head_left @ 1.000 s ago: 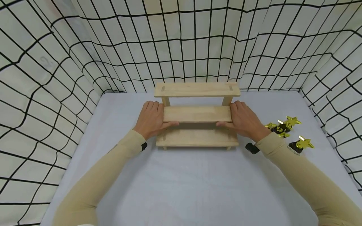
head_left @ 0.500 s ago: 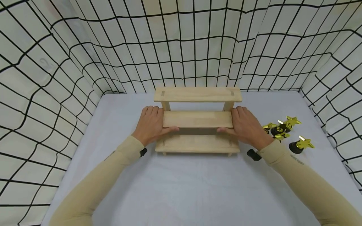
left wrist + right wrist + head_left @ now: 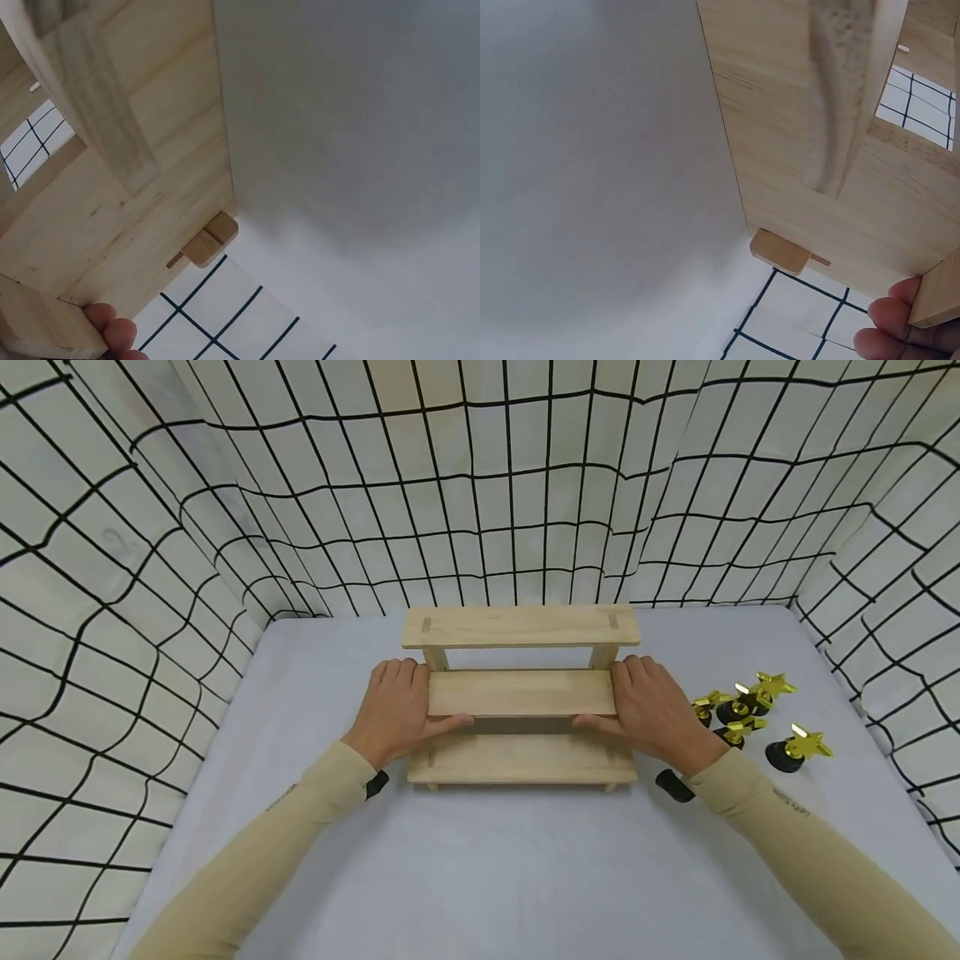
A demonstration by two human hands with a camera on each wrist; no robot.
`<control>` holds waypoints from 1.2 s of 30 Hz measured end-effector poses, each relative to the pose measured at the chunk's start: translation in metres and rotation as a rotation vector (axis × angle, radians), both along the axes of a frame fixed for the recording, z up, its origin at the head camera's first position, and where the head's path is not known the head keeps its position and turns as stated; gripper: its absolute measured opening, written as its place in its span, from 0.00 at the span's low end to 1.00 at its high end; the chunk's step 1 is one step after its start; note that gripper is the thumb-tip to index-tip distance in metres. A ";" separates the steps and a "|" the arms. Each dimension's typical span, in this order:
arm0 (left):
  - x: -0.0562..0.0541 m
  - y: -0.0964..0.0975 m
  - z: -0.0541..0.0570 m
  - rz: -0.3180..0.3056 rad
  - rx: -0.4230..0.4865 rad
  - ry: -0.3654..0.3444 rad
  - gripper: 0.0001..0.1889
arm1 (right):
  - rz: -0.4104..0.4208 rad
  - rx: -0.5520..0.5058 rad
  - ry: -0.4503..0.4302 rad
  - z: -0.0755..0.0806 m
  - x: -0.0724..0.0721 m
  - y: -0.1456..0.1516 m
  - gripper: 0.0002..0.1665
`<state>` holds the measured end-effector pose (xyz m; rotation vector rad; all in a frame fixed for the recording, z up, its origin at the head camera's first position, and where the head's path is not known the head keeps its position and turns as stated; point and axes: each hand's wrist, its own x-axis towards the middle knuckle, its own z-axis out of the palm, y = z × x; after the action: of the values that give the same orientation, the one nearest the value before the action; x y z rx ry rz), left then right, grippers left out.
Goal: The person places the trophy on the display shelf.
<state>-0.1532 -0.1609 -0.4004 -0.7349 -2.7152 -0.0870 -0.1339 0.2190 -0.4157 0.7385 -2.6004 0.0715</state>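
Note:
A pale wooden three-tier shelf point(image 3: 521, 695) stands on the white-covered table, its tiers stepping up toward the back. My left hand point(image 3: 393, 710) grips the left end of the middle board, thumb along its front edge. At the opposite end my right hand point(image 3: 654, 710) grips the same board in a like way. In the left wrist view, fingertips point(image 3: 120, 334) curl under the board's end beside the side panel point(image 3: 150, 165). The right wrist view has fingers point(image 3: 889, 315) curled round the other end.
Several gold star trophies point(image 3: 806, 743) on black bases are at the right of the table point(image 3: 510, 877), some bunched beside my right wrist. Black netting point(image 3: 480, 477) over white walls encloses the back and both sides.
The shelf has moved lower in the head view, toward me, with both hands keeping their hold on the middle board. The view has tilted slightly; the trophies stay put.

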 end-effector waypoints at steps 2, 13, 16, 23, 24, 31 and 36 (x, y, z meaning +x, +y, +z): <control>0.001 0.000 -0.002 -0.002 0.009 -0.005 0.44 | -0.010 -0.007 -0.030 0.001 0.002 -0.001 0.54; -0.001 -0.006 0.003 -0.032 0.007 -0.022 0.44 | -0.023 -0.025 -0.199 0.016 0.004 0.002 0.51; -0.002 -0.009 0.002 -0.049 -0.010 -0.006 0.45 | -0.056 -0.046 -0.247 0.022 0.007 0.005 0.53; -0.005 -0.010 -0.003 -0.065 -0.010 0.045 0.45 | -0.036 -0.127 -0.164 0.032 0.016 0.024 0.52; -0.005 -0.010 -0.003 -0.062 -0.006 0.044 0.45 | -0.028 -0.147 -0.149 0.033 0.018 0.029 0.51; -0.005 -0.005 -0.005 -0.029 -0.001 0.018 0.46 | -0.030 -0.291 -0.067 0.040 0.027 0.065 0.59; -0.005 -0.004 -0.007 -0.021 0.002 0.001 0.46 | -0.142 -0.422 -0.105 0.046 0.038 0.087 0.47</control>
<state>-0.1580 -0.1652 -0.4077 -0.7623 -2.7066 -0.0946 -0.0961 0.3062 -0.3694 0.4067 -2.5964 0.6091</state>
